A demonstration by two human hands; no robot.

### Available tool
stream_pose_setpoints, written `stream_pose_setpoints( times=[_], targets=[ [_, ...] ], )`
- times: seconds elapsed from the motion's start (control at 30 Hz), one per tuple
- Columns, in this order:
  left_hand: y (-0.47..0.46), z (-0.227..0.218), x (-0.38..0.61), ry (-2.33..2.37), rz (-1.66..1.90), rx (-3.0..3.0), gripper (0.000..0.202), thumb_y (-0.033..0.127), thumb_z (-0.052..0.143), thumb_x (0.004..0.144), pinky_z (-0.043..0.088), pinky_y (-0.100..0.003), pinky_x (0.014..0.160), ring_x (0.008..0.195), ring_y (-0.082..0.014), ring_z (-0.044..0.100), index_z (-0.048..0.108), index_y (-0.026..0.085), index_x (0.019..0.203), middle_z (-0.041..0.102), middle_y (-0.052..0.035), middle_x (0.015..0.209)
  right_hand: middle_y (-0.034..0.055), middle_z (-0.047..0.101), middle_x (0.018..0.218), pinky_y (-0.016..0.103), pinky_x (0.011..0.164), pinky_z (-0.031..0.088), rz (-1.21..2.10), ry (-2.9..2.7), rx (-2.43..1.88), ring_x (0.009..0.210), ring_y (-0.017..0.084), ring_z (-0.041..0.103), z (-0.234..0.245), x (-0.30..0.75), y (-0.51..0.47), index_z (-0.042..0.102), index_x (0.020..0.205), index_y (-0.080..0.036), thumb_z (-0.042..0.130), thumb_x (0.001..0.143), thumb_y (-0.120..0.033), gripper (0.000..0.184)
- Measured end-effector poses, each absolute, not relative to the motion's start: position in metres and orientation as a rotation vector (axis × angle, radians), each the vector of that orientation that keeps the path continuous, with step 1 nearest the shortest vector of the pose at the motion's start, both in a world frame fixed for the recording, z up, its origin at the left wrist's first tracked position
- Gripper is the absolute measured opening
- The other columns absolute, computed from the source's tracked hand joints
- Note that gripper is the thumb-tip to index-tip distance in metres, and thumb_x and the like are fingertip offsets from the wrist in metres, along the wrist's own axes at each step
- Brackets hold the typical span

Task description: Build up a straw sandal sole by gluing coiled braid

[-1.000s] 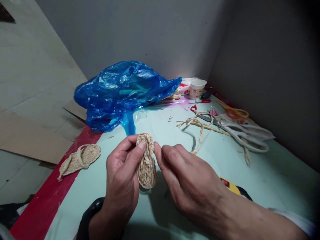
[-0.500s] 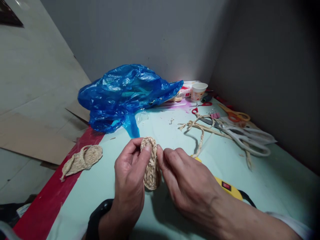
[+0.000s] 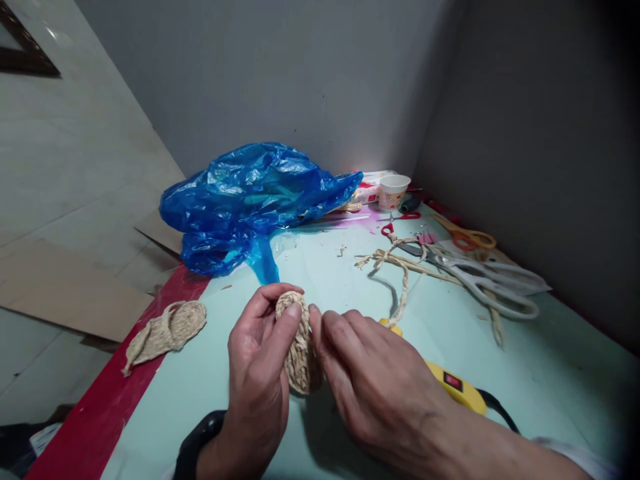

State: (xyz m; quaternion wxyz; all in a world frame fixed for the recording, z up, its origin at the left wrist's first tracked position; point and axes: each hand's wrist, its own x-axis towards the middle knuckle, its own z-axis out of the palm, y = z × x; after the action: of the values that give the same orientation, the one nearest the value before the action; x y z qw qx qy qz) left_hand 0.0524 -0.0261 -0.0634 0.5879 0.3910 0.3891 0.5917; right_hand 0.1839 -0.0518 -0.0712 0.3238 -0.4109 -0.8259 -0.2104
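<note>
A small woven straw sole (image 3: pixel 299 347) stands on edge above the pale green table (image 3: pixel 540 373). My left hand (image 3: pixel 257 373) grips it, thumb pressed on its upper end and fingers curled behind. My right hand (image 3: pixel 370 380) is closed against the sole's right side, fingertips pinching its edge. A finished little straw sandal (image 3: pixel 167 331) lies to the left on the red strip (image 3: pixel 100 413) along the table's edge. A yellow tool (image 3: pixel 453 383) with a black cord lies just behind my right hand.
A crumpled blue plastic bag (image 3: pixel 250 200) lies at the back left. A braided straw cord (image 3: pixel 400 267), white scissors (image 3: pixel 493 287), orange scissors (image 3: pixel 467 237), red scissors (image 3: pixel 400 223) and a paper cup (image 3: pixel 393 192) lie at the back right, by grey walls.
The sole has turned more edge-on between my hands, and my right fingers have closed in against its side. The view has tilted slightly.
</note>
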Motion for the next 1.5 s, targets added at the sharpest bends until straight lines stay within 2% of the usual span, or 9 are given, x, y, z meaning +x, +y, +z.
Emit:
stream_pose_setpoints(
  times=[0.5,0.63,0.77,0.93,1.07,1.13,1.27,1.4,1.5],
  targets=[
    [-0.021,-0.064,0.049,0.934,1.315,0.864,0.020,0.026,0.083,0.076,0.048,-0.019,0.060,0.063,-0.0097,0.058,0.068,0.019,0.087,0.063,0.0020,0.073,0.0162,0.061,0.087,0.036,0.055,0.044,-0.620,-2.144,-1.052,0.073,0.024,0.047,-0.079,0.182,-0.055,0.063,0.117,0.006,0.037,0.092,-0.004,0.037],
    [-0.021,-0.058,0.046,0.882,1.322,0.857,0.014,0.023,0.082,0.076,0.049,-0.017,0.061,0.062,-0.0086,0.058,0.071,0.020,0.085,0.064,0.0022,0.071,0.0113,0.059,0.090,0.033,0.058,0.049,-0.167,-2.120,-1.053,0.075,0.021,0.053,-0.077,0.188,-0.055,0.058,0.123,-0.002,0.042,0.098,-0.011,0.031],
    [-0.019,-0.059,0.045,0.776,1.311,0.936,0.009,0.023,0.080,0.079,0.052,-0.018,0.072,0.074,-0.0099,0.062,0.077,0.023,0.088,0.070,0.0010,0.085,0.0060,0.061,0.097,0.030,0.070,0.051,0.366,-1.941,-1.119,0.081,0.018,0.058,-0.076,0.194,-0.051,0.057,0.116,-0.016,0.051,0.099,-0.024,0.020],
    [-0.019,-0.059,0.042,0.828,1.206,1.020,0.018,0.025,0.075,0.084,0.047,-0.020,0.091,0.106,-0.0157,0.063,0.082,0.029,0.101,0.075,-0.0015,0.114,0.0063,0.062,0.094,0.030,0.071,0.043,0.264,-2.043,-1.117,0.083,0.018,0.053,-0.079,0.199,-0.043,0.057,0.104,-0.016,0.041,0.102,-0.018,0.016],
    [-0.021,-0.049,0.037,0.827,1.183,1.061,0.030,0.028,0.070,0.085,0.045,-0.031,0.100,0.122,-0.0266,0.059,0.079,0.026,0.114,0.071,-0.0073,0.129,0.0062,0.059,0.094,0.030,0.068,0.037,0.228,-2.135,-1.181,0.083,0.018,0.049,-0.072,0.207,-0.040,0.056,0.103,-0.016,0.037,0.100,-0.015,0.019],
    [-0.020,-0.044,0.034,0.836,1.217,1.104,0.035,0.029,0.069,0.085,0.047,-0.034,0.099,0.119,-0.0284,0.060,0.075,0.025,0.120,0.070,-0.0089,0.127,0.0052,0.057,0.095,0.030,0.067,0.035,0.289,-2.172,-1.201,0.081,0.017,0.048,-0.065,0.212,-0.040,0.055,0.100,-0.017,0.038,0.100,-0.018,0.017],
    [-0.012,-0.039,0.023,0.880,1.321,1.364,0.042,0.026,0.076,0.083,0.050,-0.026,0.091,0.109,-0.0208,0.062,0.068,0.030,0.124,0.070,-0.0040,0.114,0.0023,0.054,0.089,0.029,0.067,0.034,0.529,-2.249,-1.218,0.077,0.015,0.045,-0.051,0.219,-0.041,0.050,0.090,-0.018,0.041,0.100,-0.022,0.013],
    [-0.006,-0.038,0.017,0.903,1.152,1.590,0.029,0.023,0.076,0.085,0.052,-0.018,0.078,0.086,-0.0131,0.065,0.069,0.031,0.113,0.069,0.0013,0.089,0.0015,0.053,0.085,0.028,0.068,0.034,0.655,-2.302,-1.194,0.075,0.014,0.046,-0.041,0.222,-0.043,0.049,0.085,-0.018,0.043,0.097,-0.020,0.013],
    [-0.007,-0.037,0.020,0.933,1.121,1.561,0.024,0.022,0.075,0.085,0.051,-0.017,0.073,0.080,-0.0121,0.064,0.070,0.027,0.108,0.068,0.0015,0.084,0.0000,0.052,0.081,0.026,0.067,0.033,0.701,-2.300,-1.171,0.074,0.012,0.046,-0.036,0.223,-0.043,0.049,0.082,-0.017,0.048,0.091,-0.016,0.010]
  ],
)
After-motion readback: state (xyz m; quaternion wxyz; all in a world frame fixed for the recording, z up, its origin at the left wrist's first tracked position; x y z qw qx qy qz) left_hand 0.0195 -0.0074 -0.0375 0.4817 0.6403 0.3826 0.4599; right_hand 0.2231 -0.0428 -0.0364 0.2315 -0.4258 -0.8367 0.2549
